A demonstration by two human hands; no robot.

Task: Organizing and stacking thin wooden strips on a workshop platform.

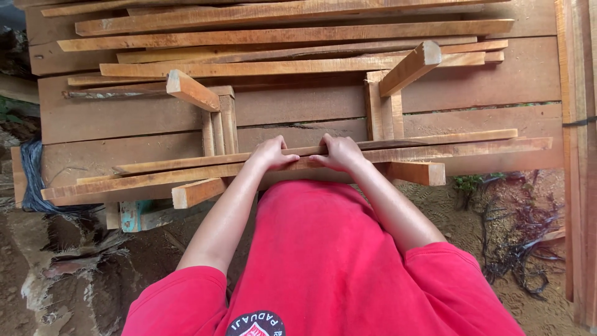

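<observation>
Wooden slats [435,149] lie long and thin across two small wooden stands, one on the left [217,124] and one on the right [385,112]. The stands hold the slats up off the wide planks [298,112] below, so the person can reach them easily. The slats are right in front of the person's body, at about waist height.

The left hand [272,154] rests on top of the slats with its fingers curled over the far edge. The right hand [341,152] sits just beside it and does the same. Both hands are closed around the wood, close together near the middle. Holding it there likely keeps the long pieces level, so neither end tips down.

Short blocks [196,191] stick out under the slats at each side. They look like parts of the stands. More thin strips [280,34] are piled farther back on the planks, stacked flat on each other.

A red shirt [323,261] covers the person. Sandy ground [448,211] with dry roots [528,242] shows on the right. A blue bundle of cord [31,174] lies on the left.
</observation>
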